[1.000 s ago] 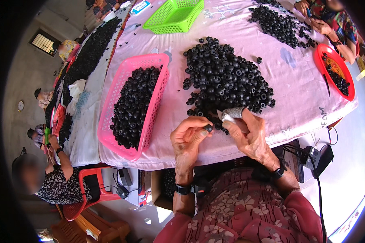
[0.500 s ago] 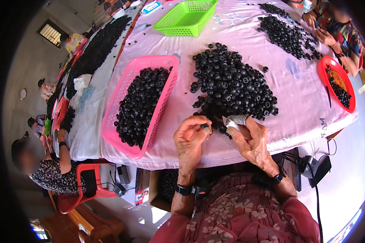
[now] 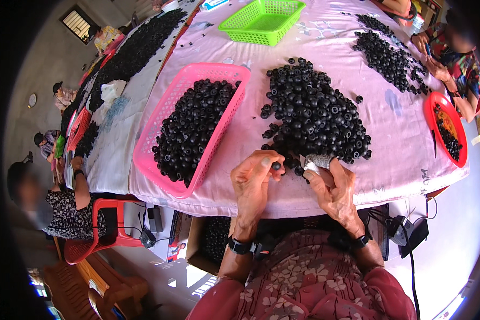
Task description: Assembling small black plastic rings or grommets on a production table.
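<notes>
Between the thumb and fingertips of my left hand [image 3: 253, 178] is a small round black part [image 3: 276, 166], pinched at the table's near edge. My right hand [image 3: 337, 194], just across from it, is closed around a small blade with a wrapped handle [image 3: 320, 161], speckled grey and white; its thin tip points toward my left hand without touching the part. Right beyond both hands spreads a large heap of black round parts [image 3: 320, 112], many showing a hole. To the left, a pink plastic basket [image 3: 145, 152] holds many more of these parts.
A green basket [image 3: 261, 38] stands at the far side. Another heap [image 3: 384, 56] lies far right, by a person's hands [image 3: 437, 69]. A red basin [image 3: 431, 102] with black bits sits at the right edge. On the left, a person [image 3: 74, 210] sits on a red chair [image 3: 98, 229].
The view has shifted slightly, so the table contents sit a little further right. My left hand has turned the black part a little; the right hand keeps its hold on the blade.
</notes>
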`<state>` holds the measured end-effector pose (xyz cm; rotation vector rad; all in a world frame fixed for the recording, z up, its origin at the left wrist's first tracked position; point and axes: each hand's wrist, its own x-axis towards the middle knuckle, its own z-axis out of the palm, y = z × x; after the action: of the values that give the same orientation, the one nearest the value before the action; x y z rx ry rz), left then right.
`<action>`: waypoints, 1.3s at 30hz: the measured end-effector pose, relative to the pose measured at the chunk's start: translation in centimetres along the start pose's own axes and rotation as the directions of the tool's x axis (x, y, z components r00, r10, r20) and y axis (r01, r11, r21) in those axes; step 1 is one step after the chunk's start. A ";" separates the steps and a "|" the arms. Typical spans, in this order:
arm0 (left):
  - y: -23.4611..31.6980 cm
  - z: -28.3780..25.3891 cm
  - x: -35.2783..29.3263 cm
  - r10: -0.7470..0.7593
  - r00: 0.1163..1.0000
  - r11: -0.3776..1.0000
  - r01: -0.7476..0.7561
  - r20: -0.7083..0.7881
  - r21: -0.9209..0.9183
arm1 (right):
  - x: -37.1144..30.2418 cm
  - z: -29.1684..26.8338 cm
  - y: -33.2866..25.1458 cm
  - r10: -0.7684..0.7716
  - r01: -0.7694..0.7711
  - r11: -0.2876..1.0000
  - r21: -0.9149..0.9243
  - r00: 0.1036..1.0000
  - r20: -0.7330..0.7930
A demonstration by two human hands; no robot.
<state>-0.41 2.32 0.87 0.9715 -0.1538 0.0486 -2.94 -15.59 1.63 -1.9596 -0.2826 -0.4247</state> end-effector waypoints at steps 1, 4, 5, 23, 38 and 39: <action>0.2 0.4 -0.1 0.052 0.998 0.996 -0.051 -0.020 0.077 | -0.1 0.1 0.2 -0.009 0.009 1.000 0.002 1.000 -0.007; 2.1 1.4 -0.8 0.190 0.980 0.948 -0.168 -0.056 0.272 | -0.1 -0.1 0.4 -0.019 0.019 1.000 -0.005 1.000 -0.018; 2.9 1.4 -0.9 0.277 0.959 0.893 -0.230 -0.068 0.386 | -0.1 -0.2 0.4 -0.022 0.022 1.000 -0.013 1.000 -0.019; 0.8 0.1 -0.6 0.180 0.969 0.382 -0.225 0.167 0.896 | 0.0 0.1 0.3 -0.063 0.063 0.998 -0.001 0.998 -0.023; 0.5 0.2 -0.5 -0.042 0.986 0.934 -0.017 0.160 0.356 | 0.2 0.1 0.3 -0.035 0.040 0.992 0.117 0.998 -0.043; 0.6 0.3 -0.3 -0.058 0.985 0.964 0.013 0.163 0.265 | 0.1 0.0 0.3 -0.031 0.037 0.993 0.115 0.998 -0.051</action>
<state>-0.78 2.38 1.49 1.2448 -0.2918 -0.0485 -2.69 -15.77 1.43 -1.8305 -0.3029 -0.4680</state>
